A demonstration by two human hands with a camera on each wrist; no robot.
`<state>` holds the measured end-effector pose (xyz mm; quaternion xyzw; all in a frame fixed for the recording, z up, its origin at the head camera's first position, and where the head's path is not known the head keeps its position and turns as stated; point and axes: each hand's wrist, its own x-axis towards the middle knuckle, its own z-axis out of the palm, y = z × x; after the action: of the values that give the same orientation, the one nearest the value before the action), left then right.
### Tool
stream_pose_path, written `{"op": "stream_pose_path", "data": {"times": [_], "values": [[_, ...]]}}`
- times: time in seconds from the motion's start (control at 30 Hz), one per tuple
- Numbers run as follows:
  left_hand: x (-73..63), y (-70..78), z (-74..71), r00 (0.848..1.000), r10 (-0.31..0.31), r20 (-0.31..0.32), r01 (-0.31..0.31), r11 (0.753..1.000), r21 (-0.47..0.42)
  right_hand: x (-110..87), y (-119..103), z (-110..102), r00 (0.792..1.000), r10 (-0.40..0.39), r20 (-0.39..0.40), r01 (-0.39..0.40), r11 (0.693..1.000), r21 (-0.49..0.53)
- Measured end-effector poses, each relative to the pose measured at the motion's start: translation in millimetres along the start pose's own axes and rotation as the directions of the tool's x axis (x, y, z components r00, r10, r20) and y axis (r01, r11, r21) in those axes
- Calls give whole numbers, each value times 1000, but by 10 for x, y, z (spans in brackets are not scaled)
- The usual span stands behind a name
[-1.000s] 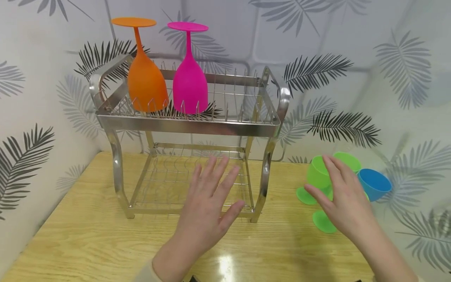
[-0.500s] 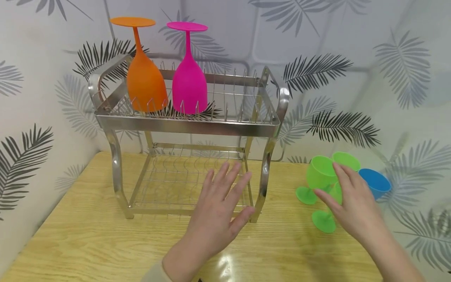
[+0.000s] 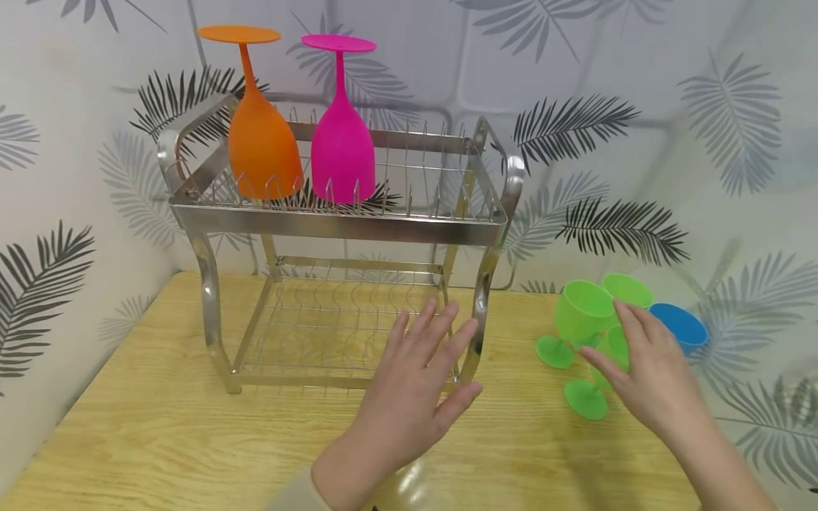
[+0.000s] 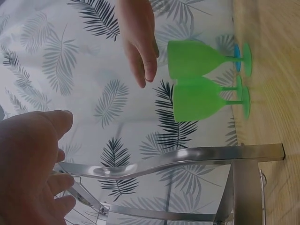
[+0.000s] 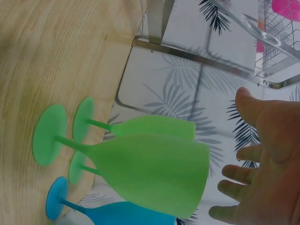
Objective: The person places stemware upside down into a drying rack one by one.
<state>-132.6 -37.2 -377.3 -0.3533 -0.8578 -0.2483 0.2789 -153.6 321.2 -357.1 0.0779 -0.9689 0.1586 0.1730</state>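
My right hand point(image 3: 658, 376) hovers over a cluster of upright plastic goblets, holding nothing. Its fingers are loosely bent with the thumb apart, and the right wrist view shows a gap between the fingers and the rims. Three are green: one at the left point(image 3: 578, 316), one behind point(image 3: 629, 287) and a front goblet point(image 5: 154, 173) partly covered by the hand in the head view. A blue goblet point(image 3: 680, 326) stands at their right. My left hand point(image 3: 415, 390) is held in the air before the rack's lower right side, fingers spread, grasping nothing.
A two-tier metal dish rack point(image 3: 339, 226) stands on the wooden table point(image 3: 147, 433) against the patterned wall. Upside down on its upper tier are an orange goblet point(image 3: 263, 152) and a pink goblet point(image 3: 343, 152). The lower wire tier point(image 3: 319, 326) sits close to the table.
My left hand has moved to the right and slightly down, from before the lower tier's middle to its right side. My right hand has shifted slightly right and down over the goblets.
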Motion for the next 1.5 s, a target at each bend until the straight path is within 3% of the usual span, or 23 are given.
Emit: {"op": "stream_pose_path", "data": {"times": [0.2,0.4,0.9,1.5], "values": [[6,48,105,999,8,39,-8,1000,-15,-16,95,26,999,32,9,-33,999,15],[11,98,192,999,31,37,-29,999,-44,-79,189,57,997,77,-5,-76,996,41],[69,240,406,993,62,101,-59,998,-30,-248,380,159,981,165,-100,-147,975,165],[91,258,672,983,20,182,-31,998,58,-332,481,211,958,286,11,-278,918,282]]}}
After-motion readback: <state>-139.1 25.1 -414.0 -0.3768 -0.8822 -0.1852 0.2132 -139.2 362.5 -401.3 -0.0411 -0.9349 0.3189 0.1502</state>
